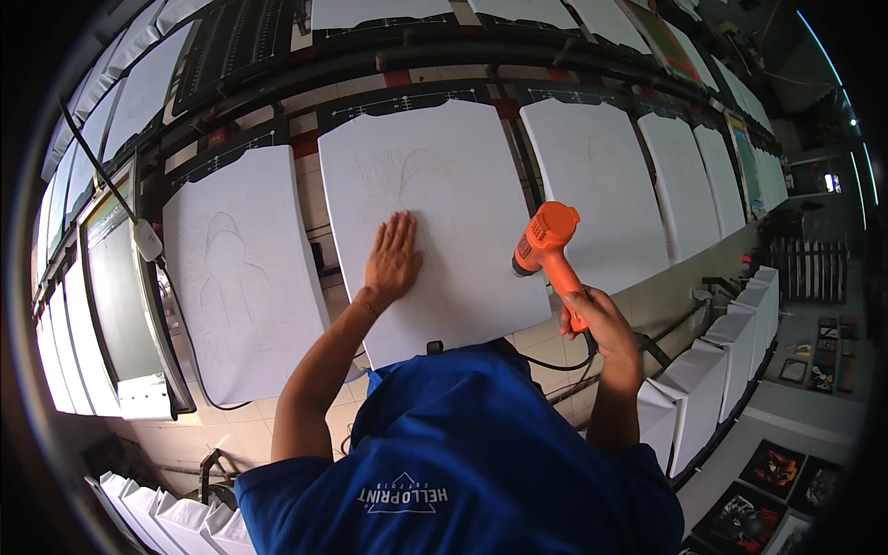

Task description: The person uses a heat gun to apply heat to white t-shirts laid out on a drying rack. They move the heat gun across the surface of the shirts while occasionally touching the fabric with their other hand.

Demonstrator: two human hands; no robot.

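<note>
White fabric [462, 259] covers the flat board right before me, with a faint pale line drawing [421, 171] on its far half. My left hand [395, 257] rests flat on this fabric, just below the drawing, fingers stretched out and holding nothing. An orange heat gun [553, 242] is gripped by its handle in my right hand [599, 319], over the right edge of the same board. Its dark nozzle points left and down toward the fabric, a little apart from it. A black cord runs from the handle's lower end back toward my waist.
On the left lies another white-covered board [231, 277] with a similar faint drawing; more boards [597, 185] continue to the right. A framed screen [125, 277] leans at far left beside a hanging cable with a white box [147, 240]. Dark rails [388, 63] run behind the boards.
</note>
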